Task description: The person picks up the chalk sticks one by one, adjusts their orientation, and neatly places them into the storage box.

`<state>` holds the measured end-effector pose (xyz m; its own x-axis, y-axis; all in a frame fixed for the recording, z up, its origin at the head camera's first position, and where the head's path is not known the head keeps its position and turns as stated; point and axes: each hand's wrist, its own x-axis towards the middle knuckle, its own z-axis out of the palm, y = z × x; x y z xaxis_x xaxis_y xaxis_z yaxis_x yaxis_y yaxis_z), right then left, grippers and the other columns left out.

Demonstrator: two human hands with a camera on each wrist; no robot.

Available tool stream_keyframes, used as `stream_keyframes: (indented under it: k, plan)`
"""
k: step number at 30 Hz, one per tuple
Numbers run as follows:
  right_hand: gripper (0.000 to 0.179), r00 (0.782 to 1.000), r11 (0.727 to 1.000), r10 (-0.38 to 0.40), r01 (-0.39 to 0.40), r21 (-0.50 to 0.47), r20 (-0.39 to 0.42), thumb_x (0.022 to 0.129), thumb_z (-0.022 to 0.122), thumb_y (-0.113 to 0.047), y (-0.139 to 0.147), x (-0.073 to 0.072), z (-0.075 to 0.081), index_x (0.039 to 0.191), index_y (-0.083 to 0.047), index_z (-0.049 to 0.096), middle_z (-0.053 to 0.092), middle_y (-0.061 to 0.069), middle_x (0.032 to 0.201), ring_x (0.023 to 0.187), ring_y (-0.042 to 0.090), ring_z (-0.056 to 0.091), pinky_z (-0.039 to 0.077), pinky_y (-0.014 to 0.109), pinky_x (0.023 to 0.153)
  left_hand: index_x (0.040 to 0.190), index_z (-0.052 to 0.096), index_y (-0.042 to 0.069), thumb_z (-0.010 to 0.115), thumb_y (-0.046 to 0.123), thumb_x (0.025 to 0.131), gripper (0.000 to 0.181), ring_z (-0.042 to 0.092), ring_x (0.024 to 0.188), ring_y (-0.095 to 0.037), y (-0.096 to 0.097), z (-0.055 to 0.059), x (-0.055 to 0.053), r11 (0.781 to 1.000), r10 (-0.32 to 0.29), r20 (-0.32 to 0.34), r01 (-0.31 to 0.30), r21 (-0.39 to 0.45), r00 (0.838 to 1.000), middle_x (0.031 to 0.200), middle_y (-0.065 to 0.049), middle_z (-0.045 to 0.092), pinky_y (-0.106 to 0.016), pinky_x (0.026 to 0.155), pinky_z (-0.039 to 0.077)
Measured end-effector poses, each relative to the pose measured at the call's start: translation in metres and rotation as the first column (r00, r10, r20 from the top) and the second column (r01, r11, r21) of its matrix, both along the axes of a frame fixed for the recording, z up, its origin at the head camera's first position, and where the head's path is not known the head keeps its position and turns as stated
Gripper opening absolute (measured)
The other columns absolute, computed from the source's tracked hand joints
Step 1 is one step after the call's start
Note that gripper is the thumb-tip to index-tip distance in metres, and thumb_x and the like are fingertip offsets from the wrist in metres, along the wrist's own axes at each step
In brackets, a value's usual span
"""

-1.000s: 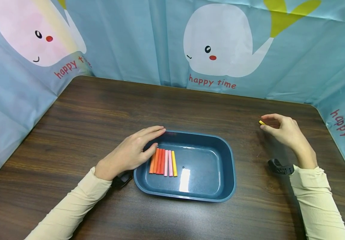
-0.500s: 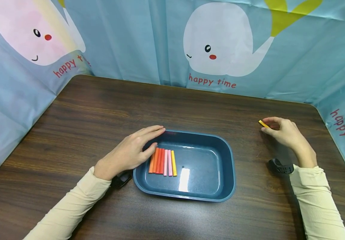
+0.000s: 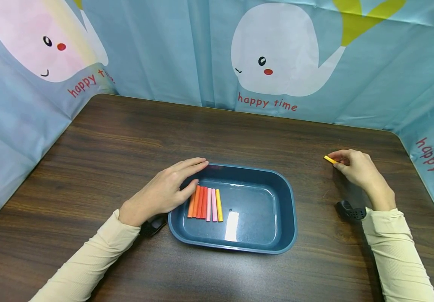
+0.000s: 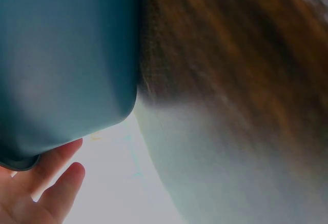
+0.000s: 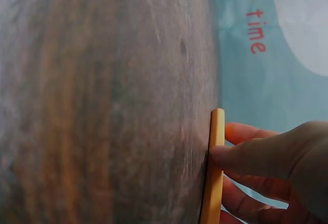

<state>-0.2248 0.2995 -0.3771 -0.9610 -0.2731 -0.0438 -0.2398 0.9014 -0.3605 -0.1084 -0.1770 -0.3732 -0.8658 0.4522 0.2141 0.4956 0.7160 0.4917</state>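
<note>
In the head view, my left hand (image 3: 166,188) straddles the left rim of a dark blue plastic tray (image 3: 290,209). Its thumb reaches inside while the other fingers lie along the outside; the left wrist view has fingertips (image 4: 72,175) against the outer wall of the tray (image 4: 66,65). Inside the tray, a row of orange, red, pink and yellow chalk sticks (image 3: 204,203) lies side by side at the left. Far to the right, my right hand (image 3: 358,167) pinches a yellow chalk stick (image 3: 329,159) low over the table. Up close, the stick (image 5: 216,131) sits between thumb and fingers.
A dark wood-grain table (image 3: 134,134) carries everything. Behind and at both sides hangs a light blue curtain (image 3: 156,54) printed with whales and lettering. Each wrist wears a black band, such as the right one (image 3: 351,209).
The right hand has shifted slightly down toward the table, and more of the yellow chalk stick shows beyond its fingertips. The left hand and the tray stay put.
</note>
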Motion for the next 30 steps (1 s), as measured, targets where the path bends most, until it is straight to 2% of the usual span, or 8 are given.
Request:
stream_keyframes:
  k: [6,10,13,17,19,22,27,30]
  plan:
    - [0.026,1.000,1.000,0.008,-0.008,0.015,-0.022,0.092,0.060,0.003,-0.002,-0.001,0.000,0.117,0.009,0.065,0.064,0.031,0.103,0.089,0.040,0.060,0.047,0.048,0.072,0.145,0.051,0.011,0.061,0.012,0.095,0.050,0.052,0.135,-0.024,0.000,0.001,0.001,1.000,0.001,0.001,-0.001,0.000,1.000,0.149,-0.007,0.051,-0.047,0.111,0.044]
    - [0.026,0.999,1.000,0.018,-0.018,-0.001,-0.036,0.091,0.062,0.002,-0.004,0.000,0.003,0.116,0.008,0.066,0.063,0.028,0.099,0.086,0.035,0.059,0.044,0.037,0.067,0.145,0.051,0.010,0.061,0.013,0.095,0.050,0.052,0.135,-0.025,0.000,0.001,0.001,1.000,-0.001,-0.004,0.001,0.001,1.000,0.149,-0.008,0.051,-0.048,0.111,0.044]
    - [0.027,0.999,0.999,0.020,-0.022,-0.036,-0.039,0.091,0.063,0.001,-0.006,0.001,0.006,0.117,0.007,0.067,0.064,0.025,0.098,0.081,0.027,0.059,0.042,0.029,0.064,0.145,0.051,0.010,0.061,0.012,0.095,0.050,0.052,0.135,-0.025,0.000,0.001,0.000,1.000,-0.002,-0.005,0.002,0.005,1.000,0.149,-0.008,0.051,-0.048,0.110,0.044]
    - [0.028,1.000,0.996,0.017,-0.018,-0.085,-0.022,0.093,0.064,-0.002,-0.009,0.004,0.012,0.119,0.005,0.066,0.067,0.023,0.098,0.075,0.007,0.056,0.043,0.023,0.059,0.145,0.051,0.011,0.061,0.012,0.095,0.050,0.052,0.135,-0.023,0.001,0.002,0.000,1.000,0.000,0.006,0.000,0.004,1.000,0.149,-0.007,0.051,-0.046,0.111,0.044]
    - [0.028,1.000,0.993,0.011,-0.012,-0.114,-0.008,0.094,0.063,-0.004,-0.010,0.005,0.016,0.121,0.004,0.065,0.068,0.024,0.099,0.072,-0.002,0.054,0.045,0.022,0.057,0.145,0.051,0.011,0.060,0.012,0.095,0.050,0.051,0.136,-0.023,0.000,0.002,-0.001,1.000,0.003,0.013,-0.003,-0.001,1.000,0.150,-0.006,0.050,-0.047,0.111,0.044]
    - [0.029,1.000,0.987,0.004,-0.002,-0.164,0.014,0.095,0.063,-0.007,-0.015,0.009,0.022,0.122,0.003,0.064,0.069,0.025,0.102,0.072,-0.008,0.054,0.049,0.022,0.056,0.145,0.051,0.011,0.060,0.013,0.096,0.050,0.051,0.136,-0.023,0.001,0.002,0.000,1.000,0.006,0.022,-0.006,-0.006,1.000,0.150,-0.006,0.050,-0.047,0.111,0.044]
    - [0.030,1.000,0.974,0.003,0.003,-0.228,0.029,0.096,0.063,-0.010,-0.024,0.016,0.032,0.124,0.001,0.063,0.070,0.025,0.104,0.073,-0.007,0.058,0.054,0.024,0.057,0.145,0.051,0.011,0.060,0.013,0.096,0.050,0.051,0.136,-0.023,0.000,0.002,0.001,1.000,0.005,0.021,-0.005,-0.007,1.000,0.150,-0.006,0.050,-0.047,0.112,0.043]
    - [0.032,1.000,0.969,0.011,-0.005,-0.248,0.025,0.095,0.065,-0.012,-0.029,0.019,0.038,0.125,-0.001,0.063,0.070,0.021,0.103,0.074,-0.006,0.059,0.053,0.024,0.058,0.145,0.051,0.011,0.061,0.013,0.096,0.051,0.050,0.137,-0.023,0.000,0.002,0.001,1.000,0.008,0.025,-0.008,-0.011,1.000,0.151,-0.006,0.049,-0.047,0.112,0.043]
